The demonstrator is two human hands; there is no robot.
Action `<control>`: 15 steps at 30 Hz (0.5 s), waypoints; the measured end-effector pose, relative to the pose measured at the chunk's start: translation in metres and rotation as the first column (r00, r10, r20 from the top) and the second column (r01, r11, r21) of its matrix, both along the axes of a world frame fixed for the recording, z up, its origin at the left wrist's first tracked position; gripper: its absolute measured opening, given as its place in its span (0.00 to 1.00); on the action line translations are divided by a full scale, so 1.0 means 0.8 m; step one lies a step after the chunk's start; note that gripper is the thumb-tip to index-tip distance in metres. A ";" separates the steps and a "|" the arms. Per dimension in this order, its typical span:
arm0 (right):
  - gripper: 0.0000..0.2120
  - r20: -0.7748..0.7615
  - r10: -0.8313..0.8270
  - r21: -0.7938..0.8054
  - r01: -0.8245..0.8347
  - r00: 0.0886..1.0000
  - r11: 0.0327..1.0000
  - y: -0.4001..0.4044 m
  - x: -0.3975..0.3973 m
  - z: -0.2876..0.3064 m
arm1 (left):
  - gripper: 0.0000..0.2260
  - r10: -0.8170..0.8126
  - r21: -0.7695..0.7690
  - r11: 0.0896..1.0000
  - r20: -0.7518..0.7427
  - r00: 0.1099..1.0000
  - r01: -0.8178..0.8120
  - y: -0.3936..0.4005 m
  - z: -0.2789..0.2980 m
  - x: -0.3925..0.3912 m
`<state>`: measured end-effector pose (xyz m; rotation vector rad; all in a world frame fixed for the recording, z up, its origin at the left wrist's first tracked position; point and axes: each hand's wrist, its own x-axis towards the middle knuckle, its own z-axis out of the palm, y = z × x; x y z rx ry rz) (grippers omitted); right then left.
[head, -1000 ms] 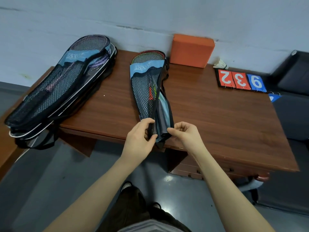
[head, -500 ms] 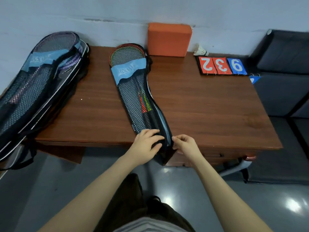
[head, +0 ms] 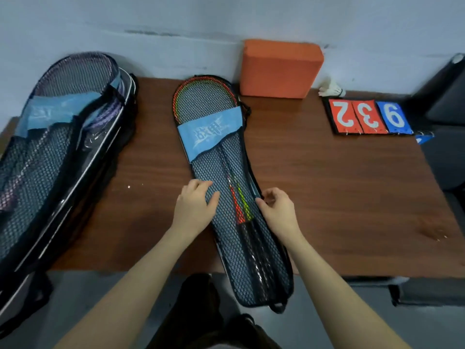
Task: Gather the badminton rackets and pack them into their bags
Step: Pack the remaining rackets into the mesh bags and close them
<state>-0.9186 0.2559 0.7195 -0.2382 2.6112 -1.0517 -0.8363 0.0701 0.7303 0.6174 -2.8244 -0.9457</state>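
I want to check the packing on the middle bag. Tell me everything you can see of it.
The narrow black mesh racket bag with a light-blue printed band lies flat on the brown wooden table, head toward the wall, handle end overhanging the near edge. Rackets with red and green frames show through. The left hand rests on its mesh; the right hand pinches its right edge.
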 end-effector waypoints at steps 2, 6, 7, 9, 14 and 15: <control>0.14 -0.019 0.017 0.097 -0.015 1.000 0.995 -0.036 -0.025 -0.001 | 0.18 0.028 -0.004 1.000 -0.019 0.999 -0.028 -0.034 -0.001 -0.025; 0.15 -0.065 0.000 0.246 0.016 0.998 0.969 -0.089 -0.060 -0.007 | 0.20 -0.129 -0.188 0.972 0.076 0.989 0.141 -0.089 -0.016 -0.075; 0.13 -0.070 -0.012 0.254 0.029 0.997 0.967 -0.097 -0.065 -0.008 | 0.20 -0.185 -0.243 0.947 0.115 0.976 0.208 -0.099 -0.023 -0.085; 0.11 -0.075 -0.038 0.253 0.056 0.996 0.966 -0.106 -0.074 -0.010 | 0.21 -0.291 -0.291 0.894 0.202 0.935 0.341 -0.117 -0.033 -0.102; 0.09 -0.076 -0.076 0.195 0.089 0.994 0.977 -0.101 -0.075 -0.016 | 0.28 -0.377 -0.228 0.855 0.344 0.860 0.466 -0.135 -0.058 -0.110; 0.08 -0.086 -0.082 0.187 0.097 0.993 0.977 -0.098 -0.073 -0.018 | 0.29 -0.373 -0.230 0.855 0.348 0.860 0.464 -0.135 -0.059 -0.108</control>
